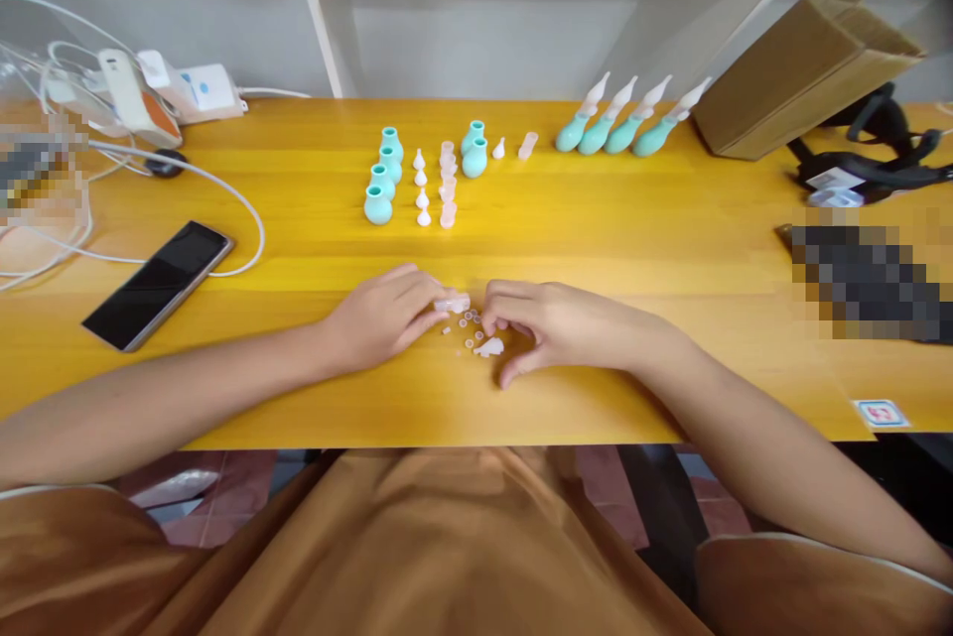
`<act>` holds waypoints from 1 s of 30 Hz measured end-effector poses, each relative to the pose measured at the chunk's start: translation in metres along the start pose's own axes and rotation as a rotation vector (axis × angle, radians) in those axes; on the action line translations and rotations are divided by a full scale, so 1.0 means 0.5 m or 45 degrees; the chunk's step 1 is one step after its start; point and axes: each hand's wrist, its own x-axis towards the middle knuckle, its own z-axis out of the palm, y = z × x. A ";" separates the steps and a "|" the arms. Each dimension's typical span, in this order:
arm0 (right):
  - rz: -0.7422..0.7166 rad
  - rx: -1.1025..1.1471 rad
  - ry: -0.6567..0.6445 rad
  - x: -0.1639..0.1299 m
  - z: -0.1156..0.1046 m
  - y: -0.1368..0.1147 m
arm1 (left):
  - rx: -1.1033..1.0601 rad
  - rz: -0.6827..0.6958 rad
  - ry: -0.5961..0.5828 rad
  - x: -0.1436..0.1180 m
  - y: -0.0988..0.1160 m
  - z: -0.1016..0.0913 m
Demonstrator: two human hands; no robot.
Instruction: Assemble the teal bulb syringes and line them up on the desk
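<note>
A small clear cap [452, 303] is pinched in the left hand [379, 318]; tiny rings [471, 323] on the desk [596, 239] are touched by the curled right hand [555, 323], its grip holding nothing discernible.

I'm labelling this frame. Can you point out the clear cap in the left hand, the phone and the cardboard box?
clear cap [453, 302]: head view, middle of the cap, by the left hand's fingertips.
phone [159, 284]: head view, centre of the dark screen.
cardboard box [800, 80]: head view, its brown side.

A single head-worn view is given, directed forward and down over the table [670, 249]; the left hand [379, 318] and right hand [555, 323] are seen close, centrally.
</note>
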 end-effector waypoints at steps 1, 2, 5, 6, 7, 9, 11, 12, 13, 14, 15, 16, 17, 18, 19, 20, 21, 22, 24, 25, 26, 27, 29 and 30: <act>-0.012 0.018 -0.016 0.002 0.004 0.000 | 0.057 0.034 -0.030 0.000 0.000 0.004; -0.023 0.040 -0.022 0.005 0.008 0.001 | 0.090 0.046 -0.059 0.000 0.001 0.006; -0.031 0.122 -0.015 0.009 0.012 0.005 | 0.002 -0.042 -0.114 0.006 0.002 0.002; -0.024 0.147 -0.009 0.009 0.011 0.006 | -0.074 -0.094 -0.114 0.009 0.001 -0.002; -0.013 0.171 -0.002 0.008 0.010 0.007 | -0.157 -0.158 -0.105 0.012 0.001 -0.007; 0.018 0.221 0.026 0.007 0.006 0.009 | -0.324 -0.305 -0.049 0.016 -0.002 -0.014; 0.055 0.281 0.066 0.007 0.004 0.011 | -0.479 -0.431 0.025 0.017 -0.008 -0.016; 0.079 0.315 0.088 0.007 0.004 0.013 | -0.554 -0.477 0.052 0.017 -0.011 -0.015; 0.110 0.356 0.111 0.008 0.005 0.016 | -0.624 -0.510 0.074 0.016 -0.016 -0.013; 0.144 0.415 0.140 0.009 0.008 0.019 | -0.686 -0.533 0.087 0.015 -0.020 -0.010; 0.181 0.497 0.171 0.010 0.011 0.023 | -0.739 -0.552 0.094 0.014 -0.023 -0.007; 0.220 0.603 0.206 0.012 0.015 0.028 | -0.781 -0.568 0.100 0.013 -0.026 -0.004; 0.255 0.722 0.243 0.015 0.019 0.033 | -0.811 -0.581 0.106 0.013 -0.028 -0.002; 0.282 0.838 0.280 0.018 0.023 0.038 | -0.833 -0.591 0.113 0.013 -0.030 -0.001; 0.298 0.940 0.318 0.021 0.027 0.043 | -0.848 -0.603 0.119 0.013 -0.030 -0.001; 0.302 1.024 0.355 0.024 0.029 0.048 | -0.860 -0.613 0.122 0.013 -0.030 -0.001; 0.300 1.087 0.393 0.027 0.031 0.052 | -0.869 -0.619 0.124 0.014 -0.030 -0.002; 0.296 1.135 0.436 0.029 0.033 0.056 | -0.875 -0.620 0.125 0.014 -0.029 -0.002; 0.307 1.201 0.505 0.033 0.034 0.061 | -0.876 -0.611 0.119 0.014 -0.028 -0.002; 0.322 1.218 0.531 0.035 0.034 0.063 | -0.869 -0.603 0.116 0.014 -0.027 -0.003; 0.334 1.218 0.560 0.036 0.034 0.063 | -0.859 -0.596 0.109 0.014 -0.027 -0.003; 0.335 1.200 0.590 0.038 0.035 0.064 | -0.845 -0.591 0.103 0.014 -0.026 -0.003; 0.292 1.120 0.658 0.041 0.037 0.063 | -0.809 -0.583 0.086 0.014 -0.023 -0.005; 0.257 1.068 0.693 0.044 0.038 0.062 | -0.788 -0.578 0.077 0.015 -0.021 -0.007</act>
